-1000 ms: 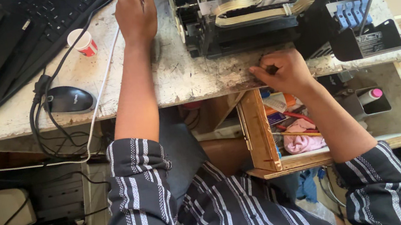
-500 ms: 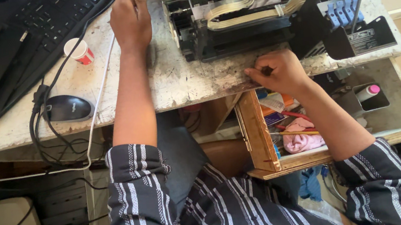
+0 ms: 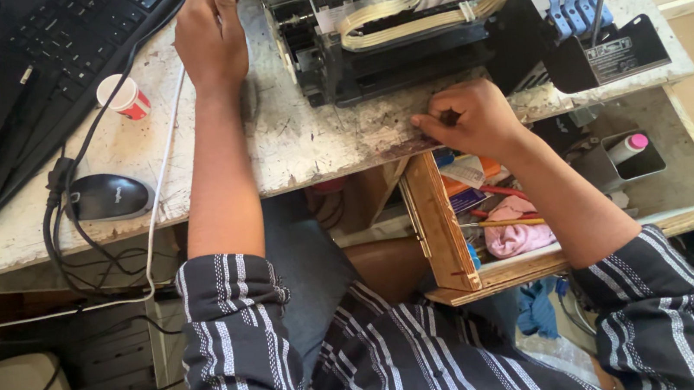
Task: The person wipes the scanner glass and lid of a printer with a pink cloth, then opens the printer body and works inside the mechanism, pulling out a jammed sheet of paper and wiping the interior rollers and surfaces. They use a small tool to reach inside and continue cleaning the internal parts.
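from the head view, the left hand (image 3: 211,32) lay flat on the worn stone desk (image 3: 306,143), fingers together, just beside the opened printer (image 3: 441,23). the right hand (image 3: 465,120) sat at the desk's front edge, fingers curled tight on something too small to tell, touching the printer's near side. below it an open wooden drawer (image 3: 438,228) stood full of clutter. a keyboard (image 3: 44,55), mouse (image 3: 108,196), cables and a small cup (image 3: 124,97) crowded the left; bare desk remained between the hands.
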`<action>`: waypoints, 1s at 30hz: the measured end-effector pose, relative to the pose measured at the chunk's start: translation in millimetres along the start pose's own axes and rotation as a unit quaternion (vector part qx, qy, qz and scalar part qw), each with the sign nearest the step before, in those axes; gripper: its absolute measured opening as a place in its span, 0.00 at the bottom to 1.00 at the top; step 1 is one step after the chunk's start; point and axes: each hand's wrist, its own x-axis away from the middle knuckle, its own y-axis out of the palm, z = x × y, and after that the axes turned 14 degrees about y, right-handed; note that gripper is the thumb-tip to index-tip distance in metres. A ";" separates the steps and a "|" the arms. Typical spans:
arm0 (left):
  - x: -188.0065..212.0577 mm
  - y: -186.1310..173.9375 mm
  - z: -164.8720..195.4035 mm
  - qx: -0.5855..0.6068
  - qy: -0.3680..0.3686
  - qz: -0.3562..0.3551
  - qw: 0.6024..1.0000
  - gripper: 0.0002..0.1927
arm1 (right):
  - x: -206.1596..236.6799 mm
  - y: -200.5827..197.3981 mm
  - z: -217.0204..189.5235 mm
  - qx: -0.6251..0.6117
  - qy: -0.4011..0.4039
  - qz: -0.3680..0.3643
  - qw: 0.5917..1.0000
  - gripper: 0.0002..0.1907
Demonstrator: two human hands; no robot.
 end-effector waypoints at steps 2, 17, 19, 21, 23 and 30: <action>-0.5 0.0 -0.2 0.005 -0.002 0.000 1.000 0.23 | -0.1 0.0 0.2 0.005 0.003 -0.001 1.000 0.19; -0.2 2.2 -1.8 -0.007 -0.006 -0.006 1.000 0.27 | 0.4 -2.6 -4.1 -0.010 -0.004 0.006 1.000 0.19; -0.4 2.3 -1.6 -0.011 -0.004 -0.007 1.000 0.27 | 0.2 -2.9 -4.8 -0.007 -0.008 0.008 1.000 0.19; -0.3 2.3 -1.5 -0.014 -0.006 -0.008 1.000 0.28 | 0.1 -3.0 -5.4 -0.005 -0.011 0.009 1.000 0.18; -0.1 2.2 -1.6 -0.017 0.009 -0.002 1.000 0.28 | -0.1 -3.3 -5.9 -0.004 -0.012 0.010 1.000 0.18; -0.1 1.1 -0.9 -0.004 -0.007 -0.010 1.000 0.28 | 0.2 -3.3 -6.4 -0.005 -0.004 0.006 1.000 0.18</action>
